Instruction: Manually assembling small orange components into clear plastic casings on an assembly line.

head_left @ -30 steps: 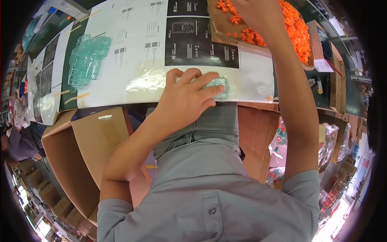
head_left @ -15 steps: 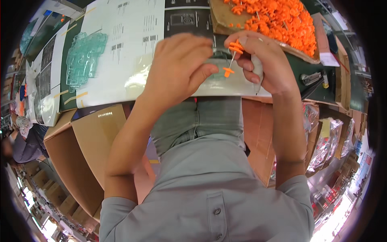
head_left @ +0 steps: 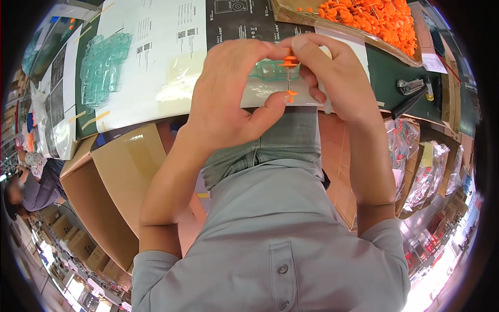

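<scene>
Between my two hands stands an orange plastic part on a thin metal shaft (head_left: pixel 289 78), with discs at its top and a small orange piece at its lower end. My right hand (head_left: pixel 340 73) pinches the upper discs with thumb and forefinger. A pale pen-like tool (head_left: pixel 327 105) is tucked against its palm, mostly hidden by the fingers. The thumb of my left hand (head_left: pixel 223 93) presses the small lower piece, and its forefinger reaches the top of the part. Behind the shaft lies a clear green plastic piece (head_left: pixel 267 70) on the sheet.
A cardboard tray (head_left: pixel 345 32) heaped with orange parts (head_left: pixel 369 18) stands at the far right. Nearby lie a utility knife (head_left: pixel 410 86) and a black-handled tool (head_left: pixel 410 104). A clear green moulded tray (head_left: pixel 104 70) rests at left on printed sheets (head_left: pixel 156 67). Open cartons (head_left: pixel 130 166) flank my legs.
My left hand has moved right and closed onto the orange part. The shaft, tilted before, now stands nearly upright in the picture. My right hand still holds the part's upper end.
</scene>
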Demonstrator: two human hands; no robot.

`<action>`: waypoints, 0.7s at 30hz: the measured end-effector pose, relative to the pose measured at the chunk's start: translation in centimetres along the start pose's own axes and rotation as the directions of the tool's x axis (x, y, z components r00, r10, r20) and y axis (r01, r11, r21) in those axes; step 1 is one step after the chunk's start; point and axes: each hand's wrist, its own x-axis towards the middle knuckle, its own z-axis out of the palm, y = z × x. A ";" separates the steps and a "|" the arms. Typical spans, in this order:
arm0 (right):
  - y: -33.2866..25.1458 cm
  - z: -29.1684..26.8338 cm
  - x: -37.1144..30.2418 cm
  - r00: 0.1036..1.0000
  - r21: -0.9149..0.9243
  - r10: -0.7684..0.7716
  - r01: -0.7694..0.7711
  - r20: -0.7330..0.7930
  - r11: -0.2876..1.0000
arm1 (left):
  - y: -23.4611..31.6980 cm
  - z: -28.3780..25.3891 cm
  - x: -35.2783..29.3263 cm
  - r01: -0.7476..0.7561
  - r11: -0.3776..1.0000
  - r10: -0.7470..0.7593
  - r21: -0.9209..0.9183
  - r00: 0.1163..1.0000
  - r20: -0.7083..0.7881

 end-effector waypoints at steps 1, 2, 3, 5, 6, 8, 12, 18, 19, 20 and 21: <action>0.2 0.2 0.1 0.984 -0.090 -0.149 0.140 -0.101 0.986 | 0.1 0.3 -0.2 0.020 1.000 -0.020 -0.015 1.000 -0.014; 0.1 0.4 0.1 0.935 -0.192 -0.301 0.266 -0.185 0.945 | 0.1 0.6 -0.3 0.021 1.000 -0.021 -0.017 1.000 -0.015; -0.2 0.0 0.0 0.936 -0.193 -0.300 0.265 -0.184 0.945 | 0.1 0.9 -0.4 0.046 0.997 -0.047 -0.069 0.999 -0.014; -1.8 -0.8 -0.4 0.872 0.461 -0.318 0.471 -0.373 0.752 | 0.1 1.4 -0.5 0.095 0.980 -0.097 -0.173 0.995 -0.008; -2.1 -1.0 -0.5 0.872 0.460 -0.317 0.470 -0.372 0.753 | 0.1 1.5 -0.5 0.095 0.980 -0.098 -0.174 0.995 -0.008; -2.5 -1.3 -0.6 0.865 0.635 -0.395 0.496 -0.308 0.592 | 0.1 1.8 -0.7 0.102 0.971 -0.106 -0.218 0.994 -0.008; -2.0 -0.7 -0.7 0.827 0.675 -0.485 0.532 -0.285 0.511 | 0.3 2.1 -0.7 0.080 0.950 -0.090 -0.302 0.996 -0.018; -1.3 -0.3 -1.0 0.810 0.599 -0.515 0.567 -0.282 0.565 | 0.7 2.4 -1.2 0.092 0.933 -0.108 -0.347 0.994 -0.026; -1.1 -0.6 -0.8 0.814 0.636 -0.517 0.550 -0.263 0.542 | 0.7 2.3 -1.1 0.095 0.936 -0.110 -0.340 0.994 -0.024; -1.1 -0.9 -0.6 0.817 0.670 -0.522 0.532 -0.246 0.517 | 0.8 2.3 -0.9 0.096 0.937 -0.109 -0.335 0.994 -0.022; -1.1 -1.2 -0.5 0.819 0.703 -0.527 0.514 -0.229 0.492 | 0.8 2.3 -0.8 0.097 0.939 -0.109 -0.329 0.994 -0.020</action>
